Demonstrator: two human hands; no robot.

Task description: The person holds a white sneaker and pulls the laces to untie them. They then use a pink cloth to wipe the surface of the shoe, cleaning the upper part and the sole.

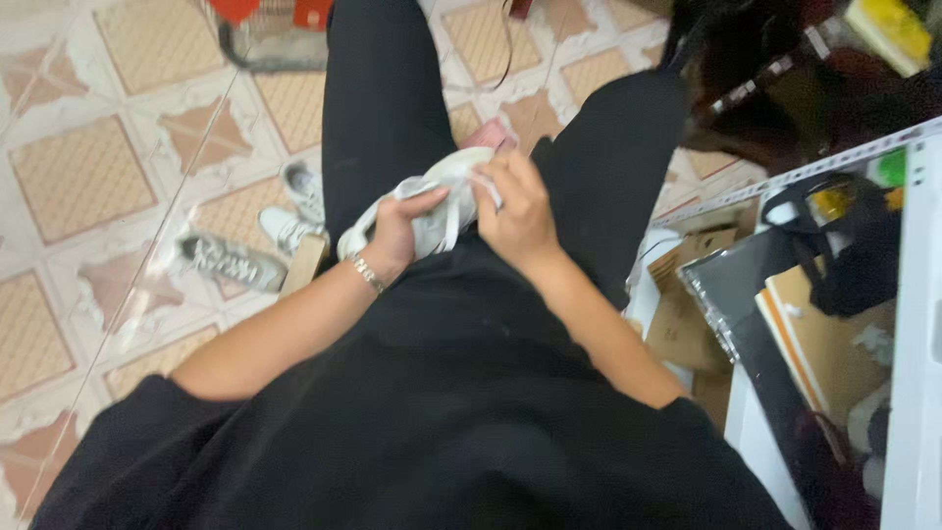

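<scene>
A white and grey sneaker (432,221) rests on my lap, against my black trousers. My left hand (400,228) grips it from below around the middle; a metal bracelet sits on that wrist. My right hand (515,208) is closed on the shoe's white lace (488,189) near its upper end. Part of the shoe is hidden under both hands.
Loose pale sneakers lie on the patterned tile floor: a grey sneaker (231,262) at the left, two white sneakers (294,211) beside my leg. A white shelf (913,324) with cardboard boxes (687,314) and dark bags stands at the right. A wire basket (265,34) sits at the top.
</scene>
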